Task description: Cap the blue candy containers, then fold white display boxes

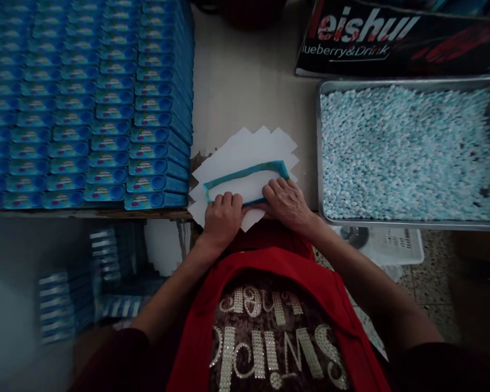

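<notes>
A white card blank with its blue printed edges folded up into a long shallow box (245, 183) lies in front of me, slightly tilted. Beneath it are fanned white sheets with jagged edges (253, 142). At the box's near left side, my left hand (224, 215) has its fingers curled over the near edge. My right hand (288, 202) grips the near right part, fingers bent over the same edge, the thumb largely hidden. Both hands are closed on the card.
Tall rows of blue packs (153, 136) fill the table's left. To the right stands a metal tray (319, 163) of small pale-blue and white pieces. A black printed carton (392, 54) is behind it. Below the table are a white plastic basket (410, 245) and more blue-and-white packs (57, 305).
</notes>
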### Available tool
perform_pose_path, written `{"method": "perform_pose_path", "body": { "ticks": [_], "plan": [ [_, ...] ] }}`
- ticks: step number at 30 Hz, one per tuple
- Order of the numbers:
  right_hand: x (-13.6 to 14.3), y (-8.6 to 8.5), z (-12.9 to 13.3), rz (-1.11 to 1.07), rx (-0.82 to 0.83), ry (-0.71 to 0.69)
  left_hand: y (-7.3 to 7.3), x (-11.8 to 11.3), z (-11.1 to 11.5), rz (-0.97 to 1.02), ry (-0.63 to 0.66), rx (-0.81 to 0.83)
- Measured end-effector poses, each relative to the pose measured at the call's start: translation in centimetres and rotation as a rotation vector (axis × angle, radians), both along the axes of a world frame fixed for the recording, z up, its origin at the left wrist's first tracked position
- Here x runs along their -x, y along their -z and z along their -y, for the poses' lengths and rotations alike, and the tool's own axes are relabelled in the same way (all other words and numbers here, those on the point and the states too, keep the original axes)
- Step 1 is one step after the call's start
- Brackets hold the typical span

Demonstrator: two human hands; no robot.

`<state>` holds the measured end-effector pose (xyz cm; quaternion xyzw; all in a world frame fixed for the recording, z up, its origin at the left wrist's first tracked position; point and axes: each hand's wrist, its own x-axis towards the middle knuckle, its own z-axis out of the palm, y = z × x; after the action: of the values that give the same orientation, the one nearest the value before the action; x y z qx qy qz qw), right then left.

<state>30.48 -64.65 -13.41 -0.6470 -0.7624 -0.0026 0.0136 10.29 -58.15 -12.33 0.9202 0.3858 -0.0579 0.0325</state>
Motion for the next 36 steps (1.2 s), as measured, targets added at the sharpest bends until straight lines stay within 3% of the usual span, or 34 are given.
{"method": "perform_pose_path", "body": {
  "ticks": [5,9,11,13,15,19,26,33,36],
  "plan": [
    [0.1,-0.5,-0.5,-0.061,0.113,0.006,0.1,0.5,-0.8,0.012,0.044,0.009],
    [-2.4,-2.9,-0.2,-0.268,0.190,-0.087,0.0,0.8,-1.3,0.013,0.142,0.006],
    [-4.2,-4.5,-0.9,-0.319,0.102,-0.002,0.1,1.0,-1.7,0.017,0.196,-0.011],
    [-5.7,-5.8,-2.5,-0.239,0.052,0.133,0.2,1.2,-2.0,0.030,0.224,-0.030],
    [-6.5,-6.6,-4.6,-0.097,0.176,0.203,0.2,1.3,-2.1,0.047,0.234,-0.034],
    [-6.0,-6.1,-7.9,0.149,0.458,0.201,0.3,1.5,-2.2,0.078,0.248,-0.013],
    [-5.2,-3.5,-7.9,0.188,0.445,-0.018,0.9,1.9,-2.6,0.140,0.267,0.089],
    [-4.9,-6.1,-8.3,0.242,0.526,-0.016,0.8,1.7,-2.9,0.165,0.241,0.088],
    [-4.8,-6.0,-8.5,0.321,0.527,-0.070,0.6,1.7,-3.1,0.147,0.267,0.036]
  ]
}}
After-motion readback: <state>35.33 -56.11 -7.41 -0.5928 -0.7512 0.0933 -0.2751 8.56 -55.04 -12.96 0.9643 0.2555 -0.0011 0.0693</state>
